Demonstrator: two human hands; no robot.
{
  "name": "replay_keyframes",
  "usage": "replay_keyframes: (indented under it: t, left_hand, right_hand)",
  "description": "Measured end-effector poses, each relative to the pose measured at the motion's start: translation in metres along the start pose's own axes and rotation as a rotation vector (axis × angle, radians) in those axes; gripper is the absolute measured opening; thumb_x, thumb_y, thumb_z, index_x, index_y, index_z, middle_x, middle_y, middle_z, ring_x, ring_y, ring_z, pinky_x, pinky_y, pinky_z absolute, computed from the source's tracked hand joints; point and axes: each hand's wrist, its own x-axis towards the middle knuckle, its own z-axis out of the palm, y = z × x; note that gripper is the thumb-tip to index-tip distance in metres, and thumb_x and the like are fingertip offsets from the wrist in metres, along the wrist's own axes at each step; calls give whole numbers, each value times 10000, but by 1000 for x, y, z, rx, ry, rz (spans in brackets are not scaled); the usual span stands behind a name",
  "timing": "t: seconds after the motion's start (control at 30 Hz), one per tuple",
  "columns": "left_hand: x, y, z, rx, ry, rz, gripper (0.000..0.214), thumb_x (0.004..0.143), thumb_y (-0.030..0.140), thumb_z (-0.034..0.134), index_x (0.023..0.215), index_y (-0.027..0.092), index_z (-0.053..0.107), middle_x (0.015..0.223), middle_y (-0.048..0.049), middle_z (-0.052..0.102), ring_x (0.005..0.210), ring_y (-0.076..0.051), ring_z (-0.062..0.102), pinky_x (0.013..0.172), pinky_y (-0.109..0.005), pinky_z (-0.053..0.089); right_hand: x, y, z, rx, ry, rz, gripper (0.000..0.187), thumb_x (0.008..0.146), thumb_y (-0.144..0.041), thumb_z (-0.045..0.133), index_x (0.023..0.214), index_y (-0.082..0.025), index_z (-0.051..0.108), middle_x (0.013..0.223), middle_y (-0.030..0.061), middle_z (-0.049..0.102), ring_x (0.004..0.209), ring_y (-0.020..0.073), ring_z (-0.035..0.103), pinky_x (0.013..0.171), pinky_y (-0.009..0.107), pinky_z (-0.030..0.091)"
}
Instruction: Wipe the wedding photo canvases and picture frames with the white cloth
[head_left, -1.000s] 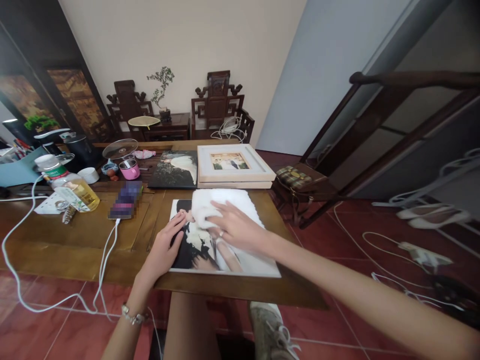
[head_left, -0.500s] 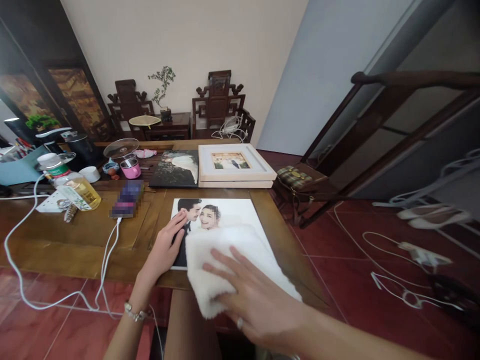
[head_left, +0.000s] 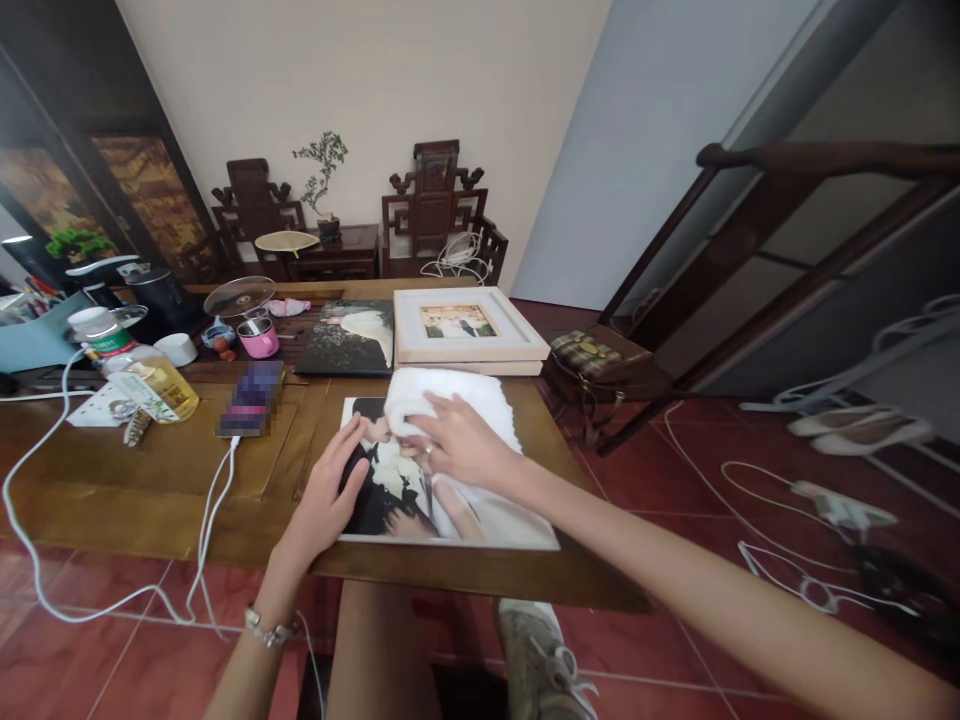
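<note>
A large wedding photo print (head_left: pixel 397 490), showing a couple, lies flat near the table's front edge. My left hand (head_left: pixel 330 487) rests on its left side with the fingers extended. Over the print's upper right part is a fluffy white cloth (head_left: pixel 480 392), folded and slightly bunched. My right hand (head_left: pixel 471 440) presses on that cloth, its fingers curled round the left part, with a ring showing. The cloth and my right forearm hide much of the print's right half.
Behind the print are a framed photo (head_left: pixel 450 345) and a dark photo panel (head_left: pixel 349 335). To the left sit a phone (head_left: pixel 251 400) on a white cable, an oil bottle (head_left: pixel 161 380), a pink cup (head_left: pixel 259 340) and a glass lid (head_left: pixel 240 296). A plaid bag (head_left: pixel 585 352) is at right.
My right hand has moved the white cloth away from me, from the print's lower edge to its upper part. The lower part of the picture now shows. My left hand stays in place.
</note>
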Motion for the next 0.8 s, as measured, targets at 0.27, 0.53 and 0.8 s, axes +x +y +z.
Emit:
replay_keyframes:
  t: [0.27, 0.53, 0.8]
  left_hand:
    - [-6, -5, -1, -65, 90, 96, 608, 960, 535, 206, 1496, 248, 193, 1580, -28, 177, 1456, -247, 108, 1185, -436, 83]
    - [-5, -1, 0, 13, -104, 18, 525, 978, 418, 316, 1470, 239, 284, 1551, -46, 266, 1443, -217, 186, 1174, -413, 168]
    - [-1, -3, 4, 93, -110, 24, 427, 961, 327, 399, 1365, 211, 475, 1476, -82, 411, 1401, -224, 306, 1136, -449, 269]
  right_hand:
    - [-39, -57, 6, 177, -146, -363, 278, 825, -197, 540, 1059, -251, 680, 1411, 67, 488, 1389, 323, 248, 1095, 617, 136]
    - [-97, -36, -12, 232, -82, -223, 292, 809, -151, 521, 1040, -236, 679, 1318, 93, 576, 1338, 255, 376, 1117, 517, 242]
    - [-22, 14, -5, 336, 87, 132, 319, 936, -362, 396, 1048, -221, 658, 1143, 90, 670, 1131, 315, 558, 968, 499, 400]
